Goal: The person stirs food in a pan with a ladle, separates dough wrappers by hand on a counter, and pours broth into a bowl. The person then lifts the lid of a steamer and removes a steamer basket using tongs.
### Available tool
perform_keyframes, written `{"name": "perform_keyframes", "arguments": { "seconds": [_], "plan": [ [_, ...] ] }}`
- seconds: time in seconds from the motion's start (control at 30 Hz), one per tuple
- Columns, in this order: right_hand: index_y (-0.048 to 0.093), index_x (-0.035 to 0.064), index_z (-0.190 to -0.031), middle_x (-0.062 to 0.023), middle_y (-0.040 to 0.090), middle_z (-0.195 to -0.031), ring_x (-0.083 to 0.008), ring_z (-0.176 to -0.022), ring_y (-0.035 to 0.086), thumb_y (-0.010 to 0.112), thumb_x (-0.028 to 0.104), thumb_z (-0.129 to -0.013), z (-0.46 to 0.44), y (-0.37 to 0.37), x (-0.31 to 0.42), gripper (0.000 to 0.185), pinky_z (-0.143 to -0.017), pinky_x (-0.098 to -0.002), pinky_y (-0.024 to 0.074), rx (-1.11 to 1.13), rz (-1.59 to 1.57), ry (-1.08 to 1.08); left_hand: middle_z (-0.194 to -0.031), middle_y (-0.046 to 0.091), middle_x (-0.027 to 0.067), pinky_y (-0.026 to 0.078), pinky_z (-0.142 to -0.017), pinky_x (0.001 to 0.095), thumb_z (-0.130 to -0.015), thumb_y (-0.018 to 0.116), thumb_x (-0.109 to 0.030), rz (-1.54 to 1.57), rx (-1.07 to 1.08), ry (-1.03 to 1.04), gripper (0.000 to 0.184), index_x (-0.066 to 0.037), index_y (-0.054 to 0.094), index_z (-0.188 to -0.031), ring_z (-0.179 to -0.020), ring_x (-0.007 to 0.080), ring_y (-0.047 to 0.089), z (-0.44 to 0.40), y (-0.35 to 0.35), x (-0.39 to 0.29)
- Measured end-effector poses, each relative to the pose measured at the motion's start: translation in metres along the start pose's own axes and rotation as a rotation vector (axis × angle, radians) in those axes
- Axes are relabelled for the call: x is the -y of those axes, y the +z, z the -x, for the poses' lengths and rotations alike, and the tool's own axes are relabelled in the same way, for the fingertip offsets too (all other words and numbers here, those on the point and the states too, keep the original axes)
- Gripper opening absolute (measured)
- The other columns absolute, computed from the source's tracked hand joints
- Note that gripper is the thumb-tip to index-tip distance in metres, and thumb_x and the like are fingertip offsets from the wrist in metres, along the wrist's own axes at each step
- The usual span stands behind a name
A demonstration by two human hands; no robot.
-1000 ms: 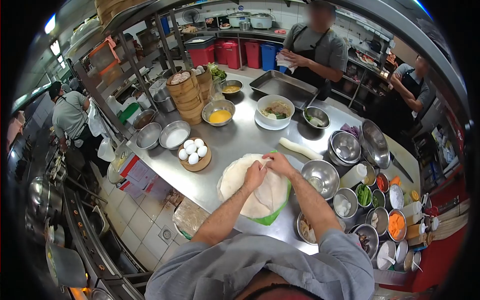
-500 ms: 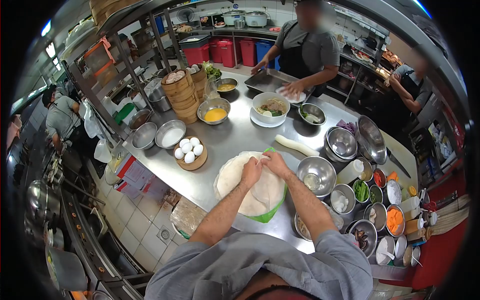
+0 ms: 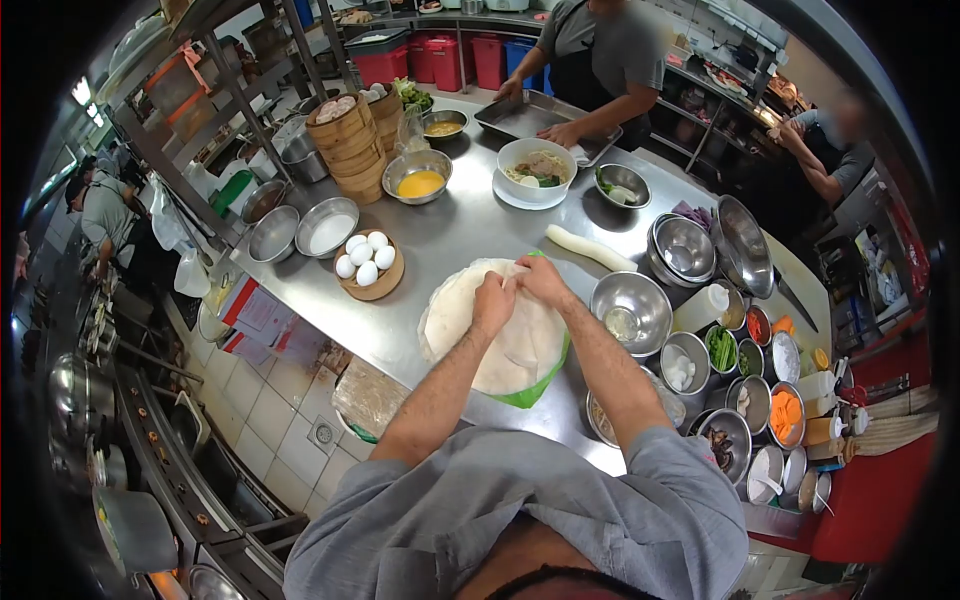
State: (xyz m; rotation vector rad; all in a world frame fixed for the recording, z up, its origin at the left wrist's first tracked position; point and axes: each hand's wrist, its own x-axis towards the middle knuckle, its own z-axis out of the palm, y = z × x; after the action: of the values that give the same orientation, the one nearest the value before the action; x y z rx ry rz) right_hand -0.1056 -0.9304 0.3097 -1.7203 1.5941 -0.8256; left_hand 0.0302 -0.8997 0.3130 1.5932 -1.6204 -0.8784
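Observation:
A stack of thin, pale round wrappers lies on a green sheet on the steel table. Near the far edge of the stack, my left hand pinches the thin top wrapper. Close beside it on the right, my right hand also has its fingers closed on the wrapper. The sheet between my fingertips is raised and creased. Behind my right hand lies a long white roll.
White eggs sit on a round wooden board at the left. Steamer baskets and a noodle bowl stand farther back. Ingredient bowls and a knife are at the right. A co-worker touches a metal tray.
The view has tilted down. My hands stay closed on the wrapper, which has shifted slightly between them. The co-worker's hands have come down to the metal tray.

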Motion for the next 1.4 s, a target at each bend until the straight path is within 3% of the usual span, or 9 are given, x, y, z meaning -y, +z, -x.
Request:
{"name": "perform_keyframes", "arguments": {
  "seconds": [0.13, 0.2, 0.37, 0.6, 0.77, 0.9, 0.97, 1.07, 1.4],
  "plan": [
    [0.061, -0.0016, -0.091, -0.0126, 0.063, -0.084, -0.0193, -0.077, 0.059, 0.062, 0.013, -0.070, 0.007, 0.000, -0.006, 0.026, -0.071, -0.0318, 0.0459, -0.009, -0.053, -0.015, -0.084, 0.061, 0.0241, 0.047, -0.071, 0.0436, -0.084, 0.053, -0.020, -0.035, 0.071, 0.115, 0.022, 0.001, 0.051, -0.089, -0.083, 0.0402, 0.059, -0.005, -0.003, 0.017],
    [0.061, -0.0012, -0.089, -0.0106, 0.063, -0.079, -0.0170, -0.073, 0.058, 0.062, 0.013, -0.071, 0.013, -0.002, -0.003, 0.022, -0.069, -0.0306, 0.0457, -0.048, -0.141, 0.011, -0.083, 0.060, 0.0244, 0.046, -0.071, 0.0433, -0.084, 0.053, -0.018, 0.079, -0.080, 0.152, 0.019, 0.001, 0.051, -0.089, -0.082, 0.0400, 0.059, 0.003, -0.004, 0.023],
    [0.062, 0.0011, -0.089, -0.0162, 0.064, -0.083, -0.0275, -0.080, 0.062, 0.057, 0.012, -0.071, 0.017, 0.000, 0.002, 0.022, -0.072, -0.0347, 0.0470, -0.090, -0.051, 0.067, -0.077, 0.061, 0.0159, 0.047, -0.068, 0.0377, -0.085, 0.052, -0.016, 0.182, -0.169, 0.006, 0.018, 0.002, 0.051, -0.088, -0.073, 0.0293, 0.060, 0.014, -0.006, 0.030],
    [0.062, 0.0026, -0.093, -0.0176, 0.064, -0.088, -0.0332, -0.085, 0.061, 0.055, 0.013, -0.071, 0.009, 0.004, 0.010, 0.025, -0.075, -0.0381, 0.0468, -0.097, 0.112, 0.009, -0.082, 0.061, 0.0194, 0.047, -0.071, 0.0393, -0.085, 0.054, -0.019, 0.149, -0.106, -0.091, 0.022, 0.002, 0.051, -0.090, -0.079, 0.0318, 0.061, 0.017, -0.010, 0.022],
    [0.062, 0.0001, -0.094, -0.0174, 0.064, -0.087, -0.0271, -0.080, 0.061, 0.060, 0.013, -0.070, -0.004, 0.009, 0.014, 0.028, -0.072, -0.0347, 0.0465, -0.034, 0.042, 0.015, -0.090, 0.061, 0.0233, 0.046, -0.078, 0.0423, -0.081, 0.056, -0.021, 0.058, -0.103, -0.106, 0.026, 0.002, 0.052, -0.093, -0.091, 0.0357, 0.059, -0.004, -0.004, 0.003],
    [0.063, 0.0031, -0.090, -0.0174, 0.064, -0.084, -0.0324, -0.081, 0.061, 0.056, 0.016, -0.072, 0.001, 0.013, 0.006, 0.023, -0.073, -0.0384, 0.0470, -0.105, 0.046, -0.061, -0.091, 0.061, 0.0224, 0.046, -0.078, 0.0411, -0.081, 0.055, -0.020, -0.088, -0.064, -0.006, 0.025, 0.002, 0.053, -0.092, -0.090, 0.0351, 0.059, -0.017, -0.007, 0.021],
    [0.062, 0.0004, -0.089, -0.0166, 0.064, -0.084, -0.0257, -0.079, 0.061, 0.060, 0.013, -0.072, 0.005, 0.009, 0.006, 0.021, -0.072, -0.0341, 0.0463, -0.138, -0.035, 0.050, -0.090, 0.061, 0.0220, 0.046, -0.076, 0.0403, -0.083, 0.053, -0.021, 0.040, -0.057, -0.006, 0.025, 0.002, 0.054, -0.092, -0.087, 0.0352, 0.059, -0.015, -0.012, 0.032],
    [0.061, 0.0011, -0.088, -0.0160, 0.064, -0.084, -0.0259, -0.079, 0.061, 0.060, 0.013, -0.072, 0.013, 0.008, 0.007, 0.020, -0.072, -0.0344, 0.0463, -0.172, -0.083, 0.111, -0.087, 0.061, 0.0224, 0.046, -0.074, 0.0400, -0.083, 0.052, -0.019, 0.132, -0.206, 0.022, 0.023, 0.003, 0.055, -0.091, -0.083, 0.0354, 0.060, -0.001, -0.016, 0.047],
    [0.060, 0.0035, -0.101, -0.0178, 0.064, -0.092, -0.0314, -0.089, 0.061, 0.064, 0.025, -0.070, 0.010, 0.014, 0.030, 0.038, -0.079, -0.0379, 0.0470, -0.073, 0.194, 0.136, -0.095, 0.060, 0.0249, 0.045, -0.082, 0.0417, -0.083, 0.053, -0.022, -0.022, -0.204, -0.025, 0.032, 0.005, 0.054, -0.100, -0.095, 0.0381, 0.057, -0.003, -0.026, 0.025]
  ]
}}
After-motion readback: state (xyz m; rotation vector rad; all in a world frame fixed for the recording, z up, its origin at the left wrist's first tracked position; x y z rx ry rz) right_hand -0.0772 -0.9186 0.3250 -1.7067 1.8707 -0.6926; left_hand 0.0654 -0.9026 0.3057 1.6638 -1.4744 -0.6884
